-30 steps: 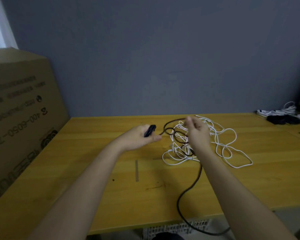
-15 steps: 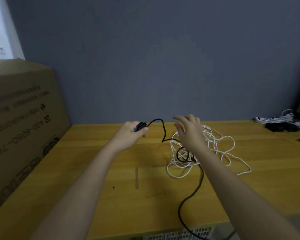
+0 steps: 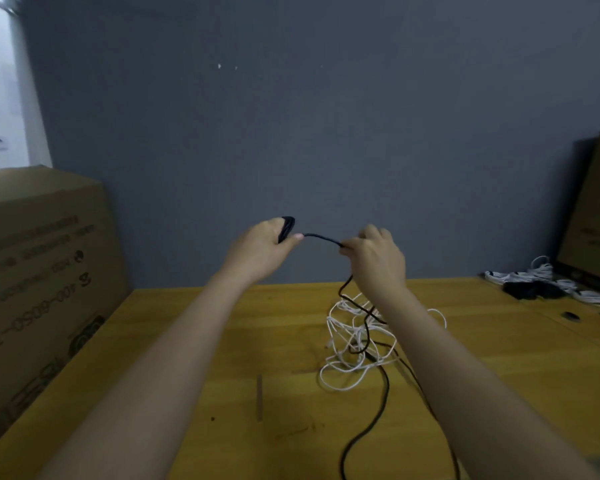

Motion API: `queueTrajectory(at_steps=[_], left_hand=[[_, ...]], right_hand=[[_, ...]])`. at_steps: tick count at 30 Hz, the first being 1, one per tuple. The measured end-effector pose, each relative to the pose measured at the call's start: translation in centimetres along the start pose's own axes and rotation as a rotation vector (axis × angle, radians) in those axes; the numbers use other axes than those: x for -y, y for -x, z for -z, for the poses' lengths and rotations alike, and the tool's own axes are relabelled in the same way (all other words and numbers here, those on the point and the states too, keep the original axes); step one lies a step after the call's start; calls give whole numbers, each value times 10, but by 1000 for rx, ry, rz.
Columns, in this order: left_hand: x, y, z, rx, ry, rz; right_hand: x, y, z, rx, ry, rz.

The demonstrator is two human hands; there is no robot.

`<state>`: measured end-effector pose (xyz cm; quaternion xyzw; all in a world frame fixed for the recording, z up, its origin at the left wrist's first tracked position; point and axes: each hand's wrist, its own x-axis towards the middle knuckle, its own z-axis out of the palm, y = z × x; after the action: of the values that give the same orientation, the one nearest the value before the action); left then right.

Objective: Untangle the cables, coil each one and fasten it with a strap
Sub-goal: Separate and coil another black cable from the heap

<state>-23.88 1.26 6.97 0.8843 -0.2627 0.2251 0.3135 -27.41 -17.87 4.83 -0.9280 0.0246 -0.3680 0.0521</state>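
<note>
Both hands are raised above the wooden table [image 3: 194, 348]. My left hand [image 3: 260, 245] grips a small coil of the black cable [image 3: 321, 237], with loops showing above its thumb. A short taut stretch of that cable runs to my right hand [image 3: 374, 256], which pinches it. From there the black cable drops into a tangle of white cable [image 3: 354, 341] on the table, then trails off the near edge. My right forearm hides part of the tangle.
A large cardboard box [image 3: 39, 282] stands at the table's left edge. At the far right lie bundled white cables [image 3: 541, 275], dark items [image 3: 530, 289] and another box [image 3: 596, 209]. A grey wall is behind.
Both hands have risen well above the table. My right hand, open over the tangle half a second ago, now pinches the black cable, drawn taut between the hands.
</note>
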Motion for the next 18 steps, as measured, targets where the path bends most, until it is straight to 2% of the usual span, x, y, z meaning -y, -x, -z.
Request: queueTrajectory(at_steps=[2, 4, 8, 11, 15, 16, 18], left_hand=[[-19, -3, 8, -19, -85, -68], [-38, -6, 18, -79, -105, -108], [-62, -18, 47, -158, -1, -146], [-68, -28, 74, -150, 56, -134], [-77, -32, 99, -176, 164, -186], [-76, -31, 99, -181, 167, -200], [-64, -26, 89, -123, 95, -191]], right_hand=[[1, -20, 18, 10, 99, -42], [10, -40, 34, -16, 47, -104], [24, -67, 51, -266, -313, -142], [27, -85, 74, -321, -525, -31], [46, -100, 114, -588, -868, 108], [46, -99, 107, -563, -921, 85], [39, -90, 77, -310, -1000, -32]])
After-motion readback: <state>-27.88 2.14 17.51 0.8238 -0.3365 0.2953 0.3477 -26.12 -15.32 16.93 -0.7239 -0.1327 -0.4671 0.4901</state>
